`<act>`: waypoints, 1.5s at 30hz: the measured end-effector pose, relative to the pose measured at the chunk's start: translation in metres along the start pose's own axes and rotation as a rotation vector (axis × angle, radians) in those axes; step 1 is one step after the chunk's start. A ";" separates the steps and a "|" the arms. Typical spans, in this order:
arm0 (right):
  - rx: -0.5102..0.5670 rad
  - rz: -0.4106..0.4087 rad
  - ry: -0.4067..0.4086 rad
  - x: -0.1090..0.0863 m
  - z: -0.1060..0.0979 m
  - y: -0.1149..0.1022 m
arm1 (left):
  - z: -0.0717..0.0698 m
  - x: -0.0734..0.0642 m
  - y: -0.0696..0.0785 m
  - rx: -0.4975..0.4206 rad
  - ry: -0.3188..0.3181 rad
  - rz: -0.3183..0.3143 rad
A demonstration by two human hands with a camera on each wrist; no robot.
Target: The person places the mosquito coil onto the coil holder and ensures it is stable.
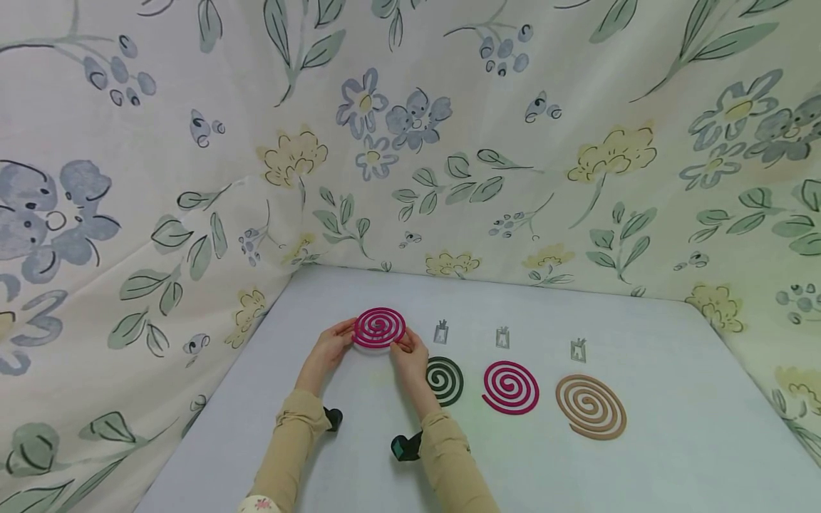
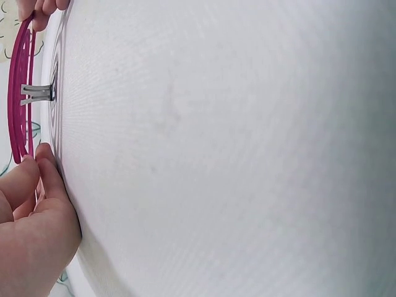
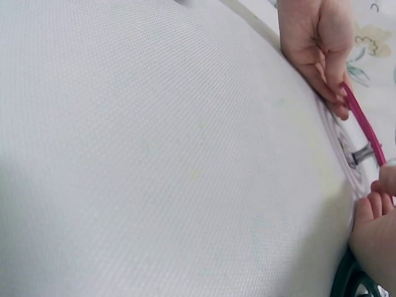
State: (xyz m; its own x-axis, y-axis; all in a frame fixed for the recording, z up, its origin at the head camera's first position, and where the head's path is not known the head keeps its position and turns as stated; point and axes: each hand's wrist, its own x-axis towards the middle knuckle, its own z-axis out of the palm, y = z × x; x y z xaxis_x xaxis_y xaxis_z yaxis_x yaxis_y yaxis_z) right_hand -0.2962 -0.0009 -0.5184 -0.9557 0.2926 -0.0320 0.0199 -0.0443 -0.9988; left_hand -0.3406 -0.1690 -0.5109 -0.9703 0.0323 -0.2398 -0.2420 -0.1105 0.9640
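Observation:
Both hands hold a magenta mosquito coil (image 1: 379, 325) flat by its opposite sides, raised over the table at its far left part. My left hand (image 1: 328, 350) pinches the left edge between thumb and fingers. On the other edge, my right hand (image 1: 412, 358) pinches with thumb and fingers. Seen side-on in the left wrist view, an upright metal coil stand (image 2: 38, 93) is under the coil, its prongs overlapping the coil's middle. The right wrist view shows the stand, and the coil just above the tabletop.
Right of the hands lie a dark green coil (image 1: 461, 382), another magenta coil (image 1: 509, 387) and a tan coil (image 1: 588, 406). Behind them is a row of small metal stands: left stand (image 1: 441, 333), middle stand (image 1: 503, 338), right stand (image 1: 579, 350). Flowered cloth (image 1: 410, 206) encloses the white table (image 1: 693, 427).

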 end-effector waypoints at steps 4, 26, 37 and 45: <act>0.002 -0.007 -0.001 0.000 0.000 0.000 | 0.001 -0.002 0.001 -0.001 -0.002 -0.010; 0.012 -0.031 -0.009 -0.003 -0.001 -0.001 | 0.002 -0.009 0.006 0.053 0.001 -0.006; 0.004 -0.019 -0.005 -0.003 -0.001 -0.002 | 0.002 -0.007 0.004 0.045 0.000 0.000; 0.011 -0.021 -0.007 -0.003 -0.001 -0.002 | 0.002 -0.006 0.004 0.042 0.001 -0.009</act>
State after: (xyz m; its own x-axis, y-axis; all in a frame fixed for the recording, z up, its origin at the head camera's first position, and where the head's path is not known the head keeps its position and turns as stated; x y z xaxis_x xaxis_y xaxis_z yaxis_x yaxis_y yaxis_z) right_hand -0.2928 -0.0008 -0.5165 -0.9580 0.2865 -0.0111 -0.0030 -0.0489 -0.9988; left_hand -0.3359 -0.1675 -0.5052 -0.9682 0.0316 -0.2483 -0.2499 -0.0686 0.9658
